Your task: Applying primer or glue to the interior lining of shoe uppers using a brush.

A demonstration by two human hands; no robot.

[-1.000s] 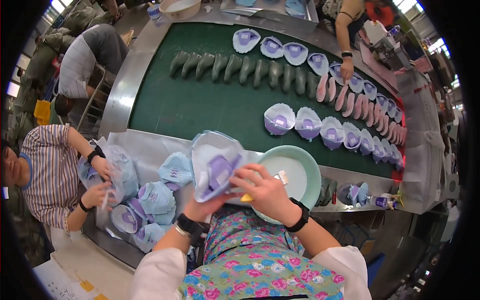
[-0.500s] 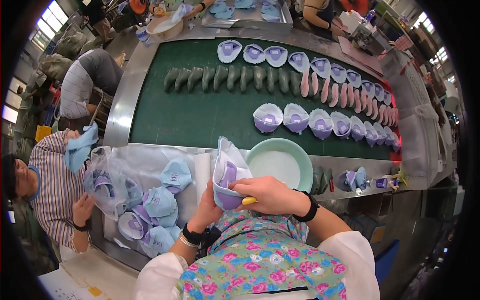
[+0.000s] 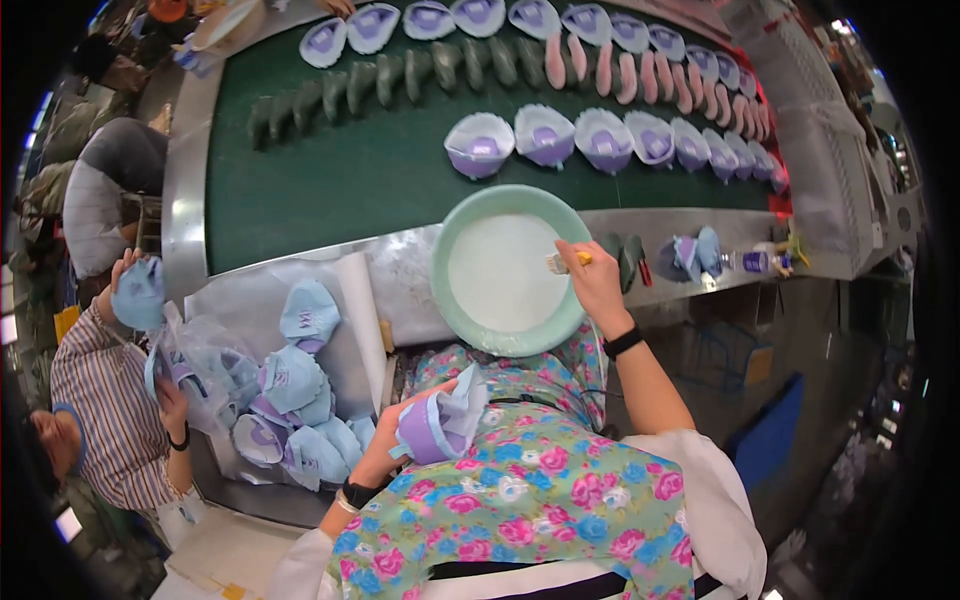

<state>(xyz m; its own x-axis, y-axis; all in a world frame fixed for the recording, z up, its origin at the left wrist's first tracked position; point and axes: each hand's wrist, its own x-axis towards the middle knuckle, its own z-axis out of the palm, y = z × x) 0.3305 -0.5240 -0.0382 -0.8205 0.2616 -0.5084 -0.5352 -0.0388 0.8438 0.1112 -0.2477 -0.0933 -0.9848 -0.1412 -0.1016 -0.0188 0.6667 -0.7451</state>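
Observation:
My left hand (image 3: 384,442) is closed around a purple and pale blue shoe upper (image 3: 430,430), held low in front of my floral apron. My right hand (image 3: 597,284) grips a brush (image 3: 560,263) with a yellow handle and pale bristles. It is at the right inner side of a mint-green basin (image 3: 446,300), over the white liquid (image 3: 500,275) inside. Whether the bristles touch the liquid is hard to tell. To the left, several blue and purple shoe uppers (image 3: 295,385) lie heaped beside a white roll (image 3: 365,325).
Across the green belt (image 3: 330,200) run rows of uppers (image 3: 480,145), dark shoe lasts (image 3: 387,80) and pink insoles (image 3: 627,78). At the left a person in a striped shirt (image 3: 105,400) handles blue uppers (image 3: 138,293). A bottle (image 3: 752,261) lies at the right on the metal ledge.
My right hand has left the upper and moved right to the basin with the brush. My left hand has lowered and tilted the upper. The view has shifted, and the basin appears nearer.

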